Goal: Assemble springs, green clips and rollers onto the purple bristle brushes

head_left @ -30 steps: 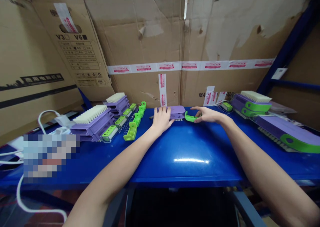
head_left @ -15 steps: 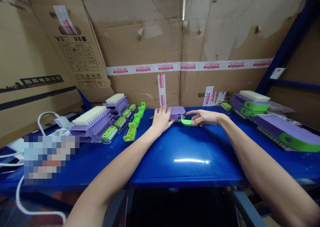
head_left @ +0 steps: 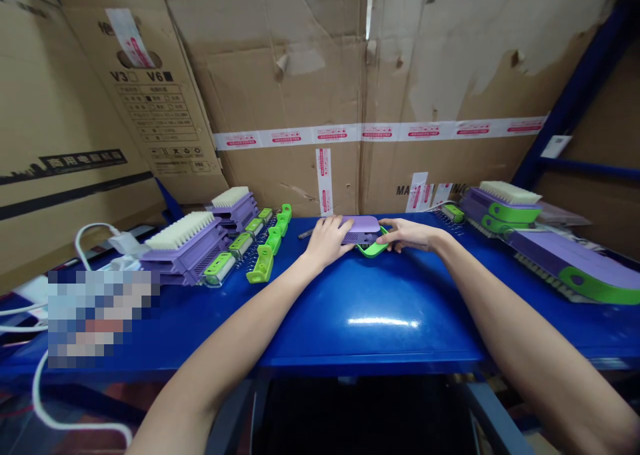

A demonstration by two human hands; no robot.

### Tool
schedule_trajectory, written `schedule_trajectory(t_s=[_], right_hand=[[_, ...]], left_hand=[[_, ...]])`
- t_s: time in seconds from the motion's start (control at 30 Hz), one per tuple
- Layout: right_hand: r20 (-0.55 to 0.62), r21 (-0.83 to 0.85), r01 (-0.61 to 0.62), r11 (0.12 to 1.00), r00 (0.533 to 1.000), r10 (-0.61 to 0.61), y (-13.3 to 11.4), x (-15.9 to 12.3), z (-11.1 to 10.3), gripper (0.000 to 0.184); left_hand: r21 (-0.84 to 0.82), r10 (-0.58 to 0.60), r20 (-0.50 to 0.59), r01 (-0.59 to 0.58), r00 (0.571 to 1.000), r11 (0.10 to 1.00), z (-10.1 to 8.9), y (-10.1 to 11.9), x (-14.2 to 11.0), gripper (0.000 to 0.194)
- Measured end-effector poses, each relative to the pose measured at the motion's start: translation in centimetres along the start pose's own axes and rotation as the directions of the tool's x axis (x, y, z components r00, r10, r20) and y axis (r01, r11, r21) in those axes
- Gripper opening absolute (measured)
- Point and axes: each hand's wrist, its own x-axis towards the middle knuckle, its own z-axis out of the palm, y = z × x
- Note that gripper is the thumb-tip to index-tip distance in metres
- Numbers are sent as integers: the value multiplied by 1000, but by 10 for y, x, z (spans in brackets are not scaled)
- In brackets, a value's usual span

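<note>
A purple brush body (head_left: 362,226) lies at the far middle of the table, its smooth side up. My left hand (head_left: 325,240) is wrapped over its left end and holds it. Between the thumb and fingers of my right hand (head_left: 404,233) is a green end cap (head_left: 373,249), tilted against the right end of the purple body. Whether the cap is seated there I cannot tell. A thin dark tool (head_left: 305,233) lies just left of my left hand, partly hidden.
On the left, purple brush bodies (head_left: 187,248) with white bristles stand beside green-and-clear parts (head_left: 220,268) and a row of green caps (head_left: 261,265). Capped brushes (head_left: 575,261) lie at right. A white cable (head_left: 37,391) hangs over the blue table's front edge (head_left: 375,360). Cardboard (head_left: 300,61) walls the back.
My right hand has brought the green end cap up against the purple body's right end and turned it. The purple body has shifted slightly to the right under my left hand.
</note>
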Motion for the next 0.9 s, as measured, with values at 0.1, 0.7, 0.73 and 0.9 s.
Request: schedule_trajectory(t_s=[0.1, 0.7, 0.73, 0.9], right_hand=[[-89, 76, 1, 997, 996, 6, 7, 3, -7, 73], [-228, 311, 128, 942, 972, -56, 2, 16, 27, 55], [-246, 275, 149, 950, 966, -80, 1, 16, 29, 55], [-291, 134, 311, 941, 920, -263, -5, 13, 32, 64]], left_hand=[[-16, 14, -15, -15, 1000, 1000, 0, 0, 0, 55], [-65, -86, 56, 90, 995, 994, -16, 3, 3, 66], [-56, -100, 49, 103, 994, 993, -17, 3, 2, 69], [-39, -71, -5, 70, 997, 997, -17, 4, 1, 82]])
